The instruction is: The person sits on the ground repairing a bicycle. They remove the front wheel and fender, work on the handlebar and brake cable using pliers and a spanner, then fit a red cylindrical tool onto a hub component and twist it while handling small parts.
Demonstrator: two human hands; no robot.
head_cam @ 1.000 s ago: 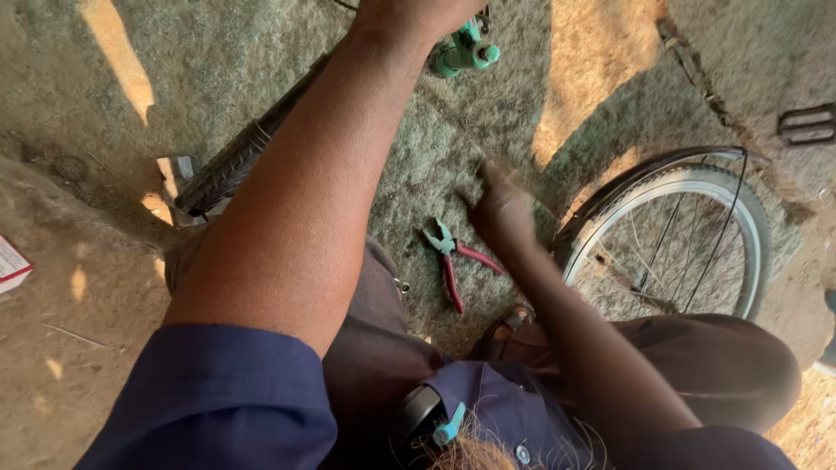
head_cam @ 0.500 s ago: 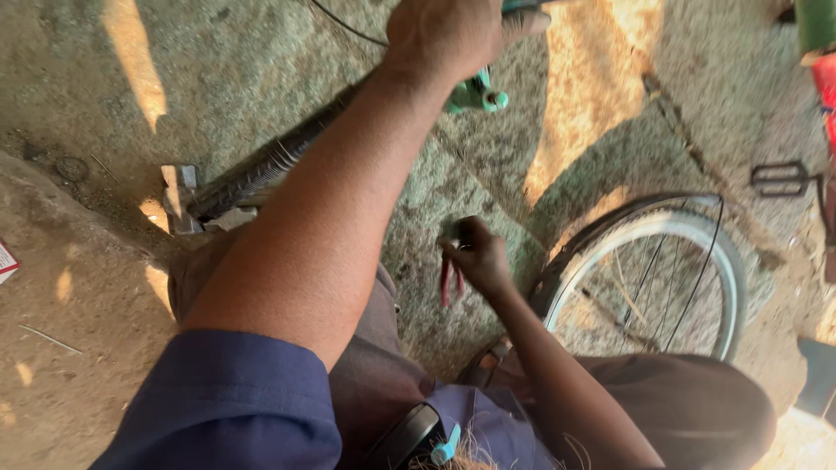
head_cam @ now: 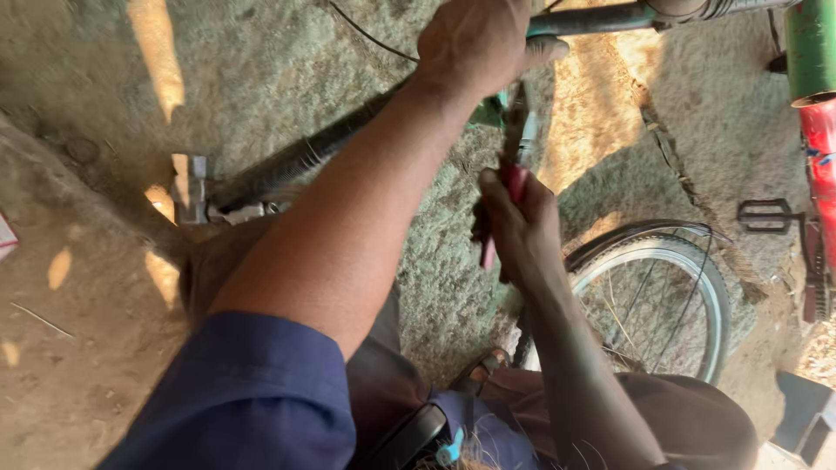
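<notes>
The left hand (head_cam: pixel 477 42) is closed over a dark metal bar (head_cam: pixel 601 17) at the top of the view, fingers wrapped round it and the forearm reaching up from a blue sleeve (head_cam: pixel 252 396). Just below it, the right hand (head_cam: pixel 515 228) grips a pair of red-handled pliers (head_cam: pixel 514 170) — handles squeezed inside the fist, metal nose pointing up to just under the left hand. Whether the nose bites on anything is hidden by the left hand. Right of the right hand stands a bicycle wheel (head_cam: pixel 662 300) with a white-rimmed tyre and thin spokes. Farther right, well apart from both hands, a black pedal (head_cam: pixel 766 213) sits beside a green and red frame tube (head_cam: pixel 814 96). Left of the left forearm a ribbed black tube (head_cam: pixel 296 165) lies slanted on the dusty ground — no containers are in sight.
</notes>
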